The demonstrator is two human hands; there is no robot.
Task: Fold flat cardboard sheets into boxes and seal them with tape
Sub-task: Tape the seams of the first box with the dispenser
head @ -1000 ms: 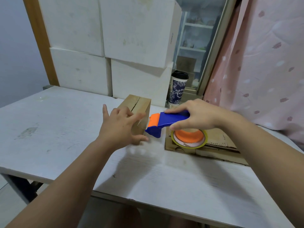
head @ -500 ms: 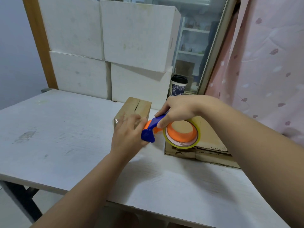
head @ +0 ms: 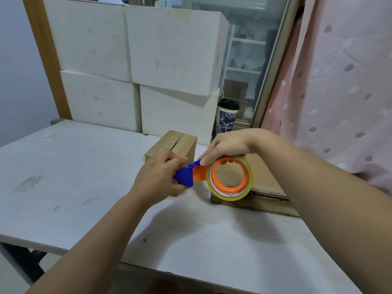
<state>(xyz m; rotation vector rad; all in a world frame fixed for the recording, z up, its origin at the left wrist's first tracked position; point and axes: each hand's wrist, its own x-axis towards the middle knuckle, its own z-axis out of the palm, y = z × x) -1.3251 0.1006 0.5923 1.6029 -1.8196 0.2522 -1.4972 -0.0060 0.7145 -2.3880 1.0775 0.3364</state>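
The light is soft and a little dim, with a cool blue look. It seems to come from up high, near the glass door (head: 250,60). Big fuzzy grey shadows lie on the white table (head: 63,166). The wooden post (head: 45,60) leans because the view bends near its edges. Everything looks a bit soft

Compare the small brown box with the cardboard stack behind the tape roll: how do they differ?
The brown box is folded up and stands tall; the cardboard stack lies flat. The box shows an open seam between top flaps; the stack shows layered edges. The left hand is at the box, not the stack. Both are brown cardboard on the white table.
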